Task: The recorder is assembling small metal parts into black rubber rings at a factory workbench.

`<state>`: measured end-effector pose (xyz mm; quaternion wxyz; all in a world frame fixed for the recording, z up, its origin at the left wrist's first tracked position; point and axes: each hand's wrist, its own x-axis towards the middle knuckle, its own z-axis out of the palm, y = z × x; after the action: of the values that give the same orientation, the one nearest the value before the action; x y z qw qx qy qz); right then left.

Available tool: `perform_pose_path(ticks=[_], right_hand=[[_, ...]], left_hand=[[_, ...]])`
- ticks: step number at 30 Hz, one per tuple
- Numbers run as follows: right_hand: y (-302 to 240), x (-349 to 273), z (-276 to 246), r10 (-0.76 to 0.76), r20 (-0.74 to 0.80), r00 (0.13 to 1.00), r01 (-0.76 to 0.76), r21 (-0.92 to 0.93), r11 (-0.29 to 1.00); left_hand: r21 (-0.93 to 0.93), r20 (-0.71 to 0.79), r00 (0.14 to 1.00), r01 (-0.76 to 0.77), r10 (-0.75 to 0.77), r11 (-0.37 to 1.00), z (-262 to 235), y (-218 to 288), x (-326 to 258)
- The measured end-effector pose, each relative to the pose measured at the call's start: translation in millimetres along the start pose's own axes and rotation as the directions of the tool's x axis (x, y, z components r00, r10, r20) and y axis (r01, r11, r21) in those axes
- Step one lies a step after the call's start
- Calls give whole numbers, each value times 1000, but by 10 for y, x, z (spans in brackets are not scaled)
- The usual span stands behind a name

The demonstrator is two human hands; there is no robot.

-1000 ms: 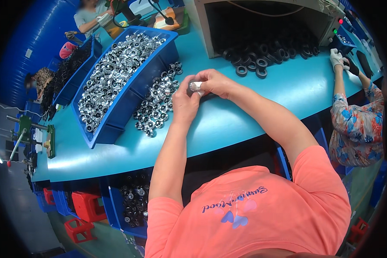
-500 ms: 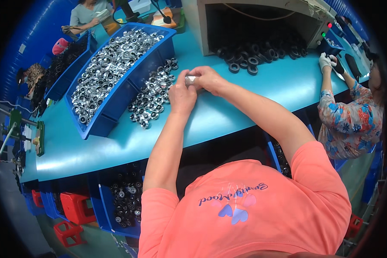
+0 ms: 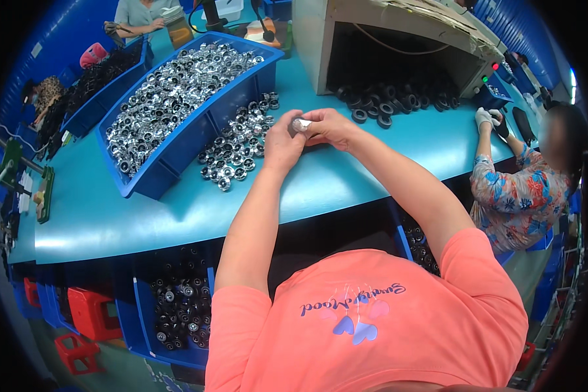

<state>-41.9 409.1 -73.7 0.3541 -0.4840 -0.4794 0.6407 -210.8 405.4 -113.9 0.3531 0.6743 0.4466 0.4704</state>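
Above the teal table (image 3: 346,171), my left hand (image 3: 283,145) and my right hand (image 3: 333,129) meet, fingers closed round one small shiny metal part (image 3: 300,124). Both hands grip it; most of it is hidden by the fingers. Just left of my left hand lies a loose heap of similar silver round parts (image 3: 232,153), beside a large blue bin (image 3: 206,134) filled with more of them. Several black rings (image 3: 372,108) are piled beyond my right hand, at the mouth of a pale metal box (image 3: 320,49).
Red and green lights show on the box's right edge. Below the table, a blue bin (image 3: 139,320) holds dark round parts, near a red stool (image 3: 88,313). A co-worker in a floral top (image 3: 513,196) sits at the right; another person (image 3: 140,16) is at the far left.
My hands stay together on the metal part, whose shiny face now shows tilted upward between the fingers. The whole view has shifted slightly. The co-worker's hands at the right remain close together.
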Motion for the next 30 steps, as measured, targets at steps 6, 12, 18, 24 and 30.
perform_pose_path(ticks=[6, 12, 18, 24, 30], right_hand=[[8, 14, 164, -22, -122, 992, 15, -57, 998], [33, 48, 262, -55, -322, 945, 2, -165, 986], [-10, -35, 331, -10, -368, 930, -34, -114, 993], [59, -56, 163, 64, -189, 980, -36, 146, 989], [72, -112, -96, 55, -16, 998, -50, 221, 974]], left_hand=[[186, -3, 998, 67, -67, 980, -69, 171, -79], [272, 0, 995, 91, -95, 958, -13, 113, -42], [394, 29, 991, 111, -133, 912, -35, 241, -72], [89, 108, 992, 53, -63, 995, -66, 183, -21], [-486, 361, 931, 228, -43, 844, -114, 70, -7]])
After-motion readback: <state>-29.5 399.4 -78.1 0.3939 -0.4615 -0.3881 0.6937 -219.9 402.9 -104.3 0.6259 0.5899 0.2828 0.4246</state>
